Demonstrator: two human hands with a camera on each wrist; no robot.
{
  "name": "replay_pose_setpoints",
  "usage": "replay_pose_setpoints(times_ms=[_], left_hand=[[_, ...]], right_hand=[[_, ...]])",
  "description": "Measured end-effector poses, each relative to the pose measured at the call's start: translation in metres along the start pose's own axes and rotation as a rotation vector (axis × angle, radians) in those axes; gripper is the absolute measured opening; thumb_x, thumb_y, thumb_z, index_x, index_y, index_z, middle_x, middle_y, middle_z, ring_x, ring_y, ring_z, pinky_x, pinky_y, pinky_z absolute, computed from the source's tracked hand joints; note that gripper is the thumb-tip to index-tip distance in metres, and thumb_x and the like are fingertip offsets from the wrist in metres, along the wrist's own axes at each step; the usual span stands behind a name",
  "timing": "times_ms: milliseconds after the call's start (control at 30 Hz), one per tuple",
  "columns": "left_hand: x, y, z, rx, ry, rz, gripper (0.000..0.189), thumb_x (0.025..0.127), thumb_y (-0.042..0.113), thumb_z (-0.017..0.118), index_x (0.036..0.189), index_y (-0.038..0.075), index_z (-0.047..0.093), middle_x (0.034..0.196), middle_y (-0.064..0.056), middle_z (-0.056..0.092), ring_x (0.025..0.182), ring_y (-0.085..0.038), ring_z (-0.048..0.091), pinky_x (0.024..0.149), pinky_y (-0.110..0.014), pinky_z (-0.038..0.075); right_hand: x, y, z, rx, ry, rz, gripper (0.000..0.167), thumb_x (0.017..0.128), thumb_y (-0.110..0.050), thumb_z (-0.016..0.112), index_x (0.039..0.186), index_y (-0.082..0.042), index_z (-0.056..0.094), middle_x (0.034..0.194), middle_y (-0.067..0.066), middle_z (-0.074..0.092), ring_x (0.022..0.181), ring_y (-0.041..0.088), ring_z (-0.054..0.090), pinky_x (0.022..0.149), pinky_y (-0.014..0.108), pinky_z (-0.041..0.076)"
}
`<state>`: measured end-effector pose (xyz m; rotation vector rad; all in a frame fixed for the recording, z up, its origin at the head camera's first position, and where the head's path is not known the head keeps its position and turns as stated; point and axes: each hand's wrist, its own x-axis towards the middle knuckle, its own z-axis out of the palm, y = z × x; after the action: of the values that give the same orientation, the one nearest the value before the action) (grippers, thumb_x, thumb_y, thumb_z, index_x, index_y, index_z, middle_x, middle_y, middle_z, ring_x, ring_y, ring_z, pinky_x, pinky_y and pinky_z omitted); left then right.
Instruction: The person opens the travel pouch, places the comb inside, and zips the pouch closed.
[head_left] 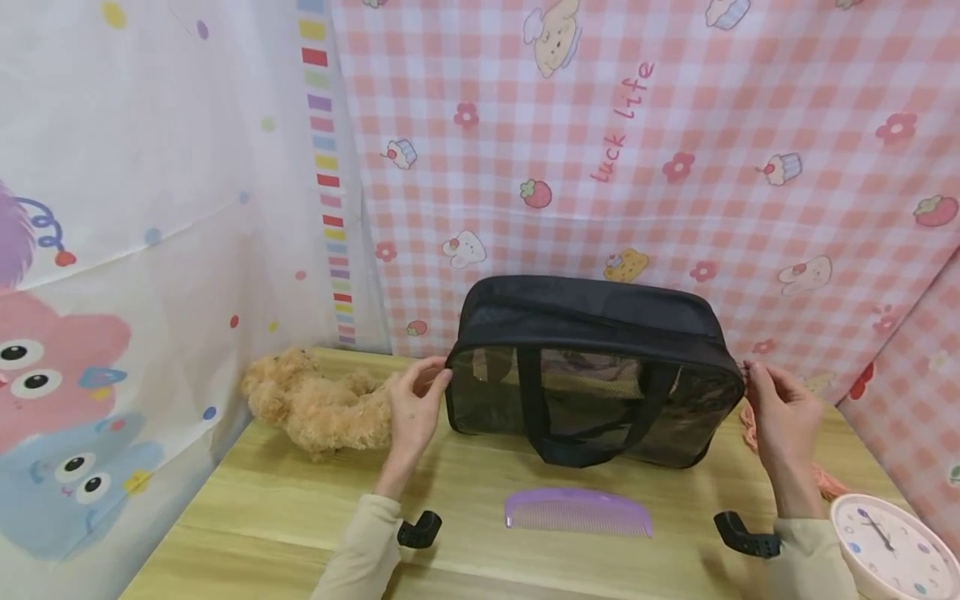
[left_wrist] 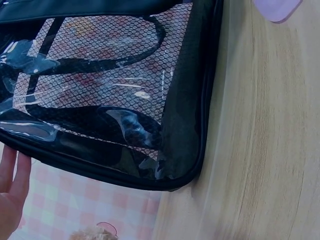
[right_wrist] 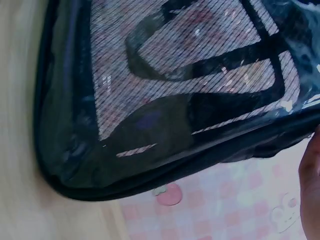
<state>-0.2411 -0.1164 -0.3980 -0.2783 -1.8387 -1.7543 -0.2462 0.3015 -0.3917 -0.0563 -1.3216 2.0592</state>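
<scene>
A black toiletry bag [head_left: 592, 358] with see-through sides stands upright on the wooden table, its carrying handle [head_left: 577, 454] hanging down the front. My left hand [head_left: 414, 408] pinches the bag's upper left end between thumb and fingers. At the opposite end, my right hand [head_left: 786, 417] pinches the upper right corner. Close up in the left wrist view, fingertips [left_wrist: 20, 172] meet the black piping. Only part of the right hand [right_wrist: 311, 185] shows in the right wrist view, at the bag's edge; its fingertips are hidden there.
In front of the bag lies a purple comb [head_left: 577, 510]. A curly tan plush dog [head_left: 322, 404] is beside my left hand. On the right are a round pink clock [head_left: 896, 546] and a pink stringy item [head_left: 828, 483], partly behind my right hand. A pink checked cloth [head_left: 600, 208] hangs behind.
</scene>
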Motion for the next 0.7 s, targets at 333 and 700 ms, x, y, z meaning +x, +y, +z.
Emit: replay_pose_setpoints(times_ms=[333, 700], left_hand=[[0.001, -0.001, 0.002, -0.007, 0.023, 0.005, 0.017, 0.088, -0.002, 0.065, 0.103, -0.009, 0.066, 0.098, -0.022, 0.066, 0.089, -0.023, 0.064, 0.078, -0.022, 0.049], [0.0, -0.002, 0.003, -0.008, 0.021, 0.002, 0.017, 0.087, -0.002, 0.066, 0.103, -0.009, 0.067, 0.098, -0.023, 0.065, 0.087, -0.016, 0.064, 0.078, -0.021, 0.05]], right_hand=[[0.013, -0.021, 0.006, -0.21, -0.205, -0.138, 0.013, 0.088, 0.005, 0.063, 0.097, 0.013, 0.068, 0.081, 0.006, 0.071, 0.071, 0.011, 0.067, 0.067, 0.016, 0.052], [0.02, -0.033, 0.0, -0.621, -0.369, -0.216, 0.026, 0.094, -0.009, 0.059, 0.104, 0.014, 0.064, 0.083, -0.007, 0.069, 0.072, 0.003, 0.064, 0.066, 0.013, 0.051]])
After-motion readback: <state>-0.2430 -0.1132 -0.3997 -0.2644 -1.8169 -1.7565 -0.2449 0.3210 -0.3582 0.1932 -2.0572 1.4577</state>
